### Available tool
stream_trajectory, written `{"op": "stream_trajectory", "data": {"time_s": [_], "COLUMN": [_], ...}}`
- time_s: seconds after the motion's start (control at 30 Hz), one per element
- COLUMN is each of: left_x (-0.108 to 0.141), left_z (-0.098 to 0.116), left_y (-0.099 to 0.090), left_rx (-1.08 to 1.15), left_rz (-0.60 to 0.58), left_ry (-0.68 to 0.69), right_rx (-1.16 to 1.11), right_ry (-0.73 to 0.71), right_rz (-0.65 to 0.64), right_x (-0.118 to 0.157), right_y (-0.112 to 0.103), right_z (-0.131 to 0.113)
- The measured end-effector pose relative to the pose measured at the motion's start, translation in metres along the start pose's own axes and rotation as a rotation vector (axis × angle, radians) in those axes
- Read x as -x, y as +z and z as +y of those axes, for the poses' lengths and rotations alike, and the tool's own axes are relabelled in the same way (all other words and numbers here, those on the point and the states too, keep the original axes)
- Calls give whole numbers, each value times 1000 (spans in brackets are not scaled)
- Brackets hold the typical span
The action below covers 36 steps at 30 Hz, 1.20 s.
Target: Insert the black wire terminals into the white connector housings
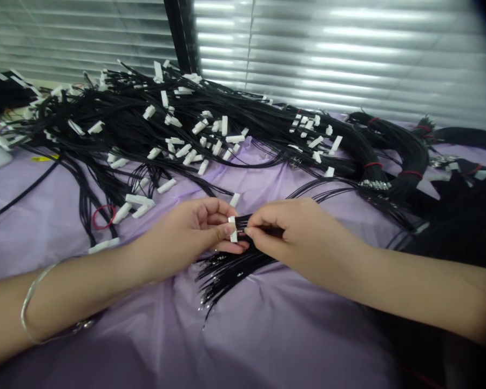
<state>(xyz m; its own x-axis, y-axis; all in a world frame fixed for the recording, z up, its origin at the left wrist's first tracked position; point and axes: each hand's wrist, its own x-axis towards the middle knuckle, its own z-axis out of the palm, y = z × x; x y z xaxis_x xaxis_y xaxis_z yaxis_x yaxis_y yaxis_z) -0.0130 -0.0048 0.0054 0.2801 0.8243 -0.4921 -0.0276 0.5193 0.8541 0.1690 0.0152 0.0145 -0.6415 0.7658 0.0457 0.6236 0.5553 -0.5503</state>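
Between the thumb and fingers of my left hand (pixel 204 224) is a small white connector housing (pixel 233 230). Several thin black wires run out of its right side. Close by on the right, my right hand (pixel 295 229) pinches a black wire (pixel 241 230) whose tip points at the housing; whether the tip is inside it I cannot tell. Just below both hands lies a bundle of loose black wires (pixel 222 278) with bare metal terminals at their left ends. Another white connector (pixel 235 199) rests right behind my left fingertips.
A big heap of black cables (pixel 117 113) with white connectors spreads along the back. Red bands tie wire bundles (pixel 407 151) at the right. A loose red band (pixel 104 217) lies at the left on the purple sheet (pixel 308 324). Window blinds (pixel 348 48) stand behind.
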Motion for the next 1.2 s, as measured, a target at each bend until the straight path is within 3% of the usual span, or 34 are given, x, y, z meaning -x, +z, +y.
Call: {"op": "stream_trajectory", "data": {"time_s": [0.23,0.63,0.83,1.0,1.2], "left_x": [1,-2,-1,-4,-2], "left_z": [-2,-4,-5,-3,-2], "left_y": [0,-1,-4,-1,2], "left_rx": [-2,-22,26,132,115], "left_rz": [-14,44,0,24,33], "left_ry": [21,8,59,144,163], "right_rx": [-2,-3,-150,-132,-173], "right_ry": [53,2,-39,-11,-83], "right_rz": [-14,-51,11,93,137], "right_x": [0,-3,1,1,-1], "right_y": [1,3,0,-11,-3], "right_z": [-3,-5,1,0,3]}}
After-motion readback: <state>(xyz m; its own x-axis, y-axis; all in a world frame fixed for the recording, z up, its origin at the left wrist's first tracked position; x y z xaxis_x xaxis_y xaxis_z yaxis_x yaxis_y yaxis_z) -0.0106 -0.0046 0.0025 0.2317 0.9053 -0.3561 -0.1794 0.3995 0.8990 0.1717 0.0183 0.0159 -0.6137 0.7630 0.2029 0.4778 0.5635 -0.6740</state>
